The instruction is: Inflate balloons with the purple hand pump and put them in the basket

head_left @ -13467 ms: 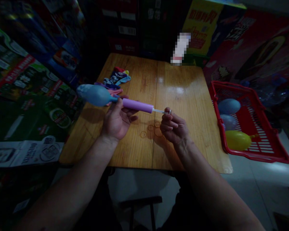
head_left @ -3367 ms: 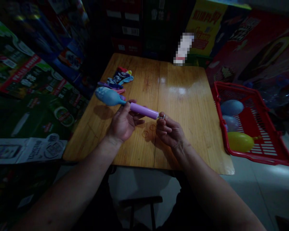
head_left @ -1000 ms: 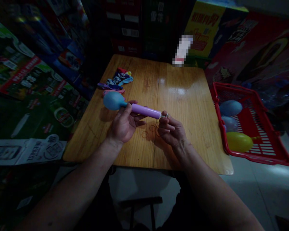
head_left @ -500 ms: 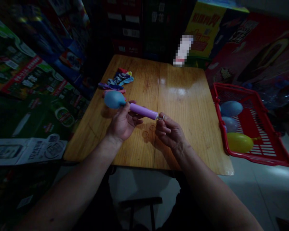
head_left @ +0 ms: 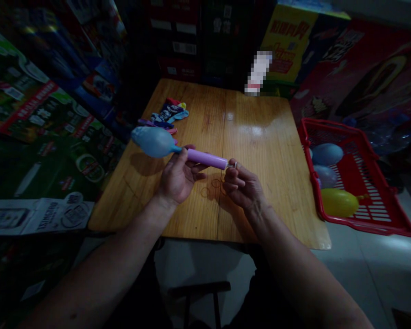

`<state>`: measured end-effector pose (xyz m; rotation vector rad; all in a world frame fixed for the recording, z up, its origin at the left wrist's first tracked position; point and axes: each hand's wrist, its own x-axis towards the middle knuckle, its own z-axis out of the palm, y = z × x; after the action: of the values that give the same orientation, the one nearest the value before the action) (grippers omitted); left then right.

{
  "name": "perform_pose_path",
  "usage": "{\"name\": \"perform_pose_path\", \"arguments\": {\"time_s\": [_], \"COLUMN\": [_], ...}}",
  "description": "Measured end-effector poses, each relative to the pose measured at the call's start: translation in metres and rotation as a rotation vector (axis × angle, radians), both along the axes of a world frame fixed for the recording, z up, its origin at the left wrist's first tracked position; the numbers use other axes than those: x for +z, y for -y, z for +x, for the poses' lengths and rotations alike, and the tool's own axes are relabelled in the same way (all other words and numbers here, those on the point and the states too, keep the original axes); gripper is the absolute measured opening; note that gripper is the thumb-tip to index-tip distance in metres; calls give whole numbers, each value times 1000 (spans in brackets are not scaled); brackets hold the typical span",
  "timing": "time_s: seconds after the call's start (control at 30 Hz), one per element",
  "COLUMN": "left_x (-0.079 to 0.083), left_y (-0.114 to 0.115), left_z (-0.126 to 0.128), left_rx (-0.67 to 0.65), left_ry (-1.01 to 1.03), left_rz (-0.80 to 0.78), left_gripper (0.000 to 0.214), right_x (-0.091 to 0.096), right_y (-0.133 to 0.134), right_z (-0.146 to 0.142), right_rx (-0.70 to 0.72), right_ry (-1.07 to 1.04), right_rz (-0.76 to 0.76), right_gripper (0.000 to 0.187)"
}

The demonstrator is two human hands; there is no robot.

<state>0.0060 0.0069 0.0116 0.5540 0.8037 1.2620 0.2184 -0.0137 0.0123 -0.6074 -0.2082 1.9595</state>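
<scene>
- Pinching the neck of the blue balloon snugly onto the end of the purple pump seems, to me, the crux; the left hand is clamped on that join, the swollen balloon just beyond its thumb.
- The right hand has its fingers closed on the white handle at the pump's other end. I'd want every stroke straight along the barrel, since a sideways tug might work the neck loose.
- Gentler strokes look wise once the rubber feels tight.
- Low between the hands, a few rubber bands lie on the table, some partly behind the right hand's fingers, so I can't count them.
- Hidden from me: the nozzle inside the neck, and most of the plunger rod.
- Past the left hand, the balloon covers part of the limp balloons; how many is unclear.
</scene>
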Motion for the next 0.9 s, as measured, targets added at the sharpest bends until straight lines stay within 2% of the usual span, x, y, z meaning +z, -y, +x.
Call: {"name": "perform_pose_path", "arguments": {"time_s": [0.07,0.23,0.4,0.47,0.6,0.73,0.9], "left_x": [-2,5,12,11,5,3,8], "left_y": [4,-2,-9,-6,4,6,-4], "left_z": [4,-5,-22,-20,-7,0,-14], "left_rx": [-35,22,142,90,-45,-16,31], "left_ry": [12,-46,-61,-45,-5,17,6], "left_rz": [1,35,57,56,36,33,14], "left_gripper": [38,35,33,35,38,32,34], "right_x": [-3,7,17,14,3,3,15], "right_y": [3,1,-4,-3,4,7,0], "right_z": [-7,-1,15,11,-9,-16,4], "right_rx": [26,71,-25,-30,58,44,26], "right_ry": [12,53,12,-1,5,-2,63], "right_rz": [0,-8,-10,3,18,16,25], "right_gripper": [12,13,23,21,11,12,20]}}
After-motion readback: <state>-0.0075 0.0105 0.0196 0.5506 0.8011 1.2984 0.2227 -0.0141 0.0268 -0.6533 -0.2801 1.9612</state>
